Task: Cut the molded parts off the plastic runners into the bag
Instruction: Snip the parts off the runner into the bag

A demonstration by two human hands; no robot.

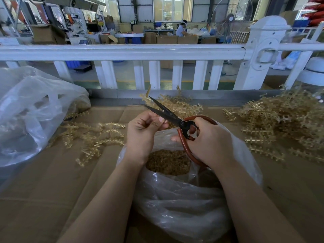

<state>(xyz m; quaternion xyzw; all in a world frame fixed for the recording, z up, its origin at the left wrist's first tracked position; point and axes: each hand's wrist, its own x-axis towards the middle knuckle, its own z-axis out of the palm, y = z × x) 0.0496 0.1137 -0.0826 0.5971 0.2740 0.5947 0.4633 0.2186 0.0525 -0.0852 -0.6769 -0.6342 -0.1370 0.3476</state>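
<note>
While hands work, bag lies beneath.

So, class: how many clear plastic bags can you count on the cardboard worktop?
2. One open bag sits between the forearms, holding cut parts; a second bag lies at the far left. Others may be out of frame.

The scissors have black blades and reddish-brown handles. The runners are pale translucent amber, as are the cut parts in the clear, glossy bag. The bench is covered in plain brown cardboard. The railing is white.
</note>
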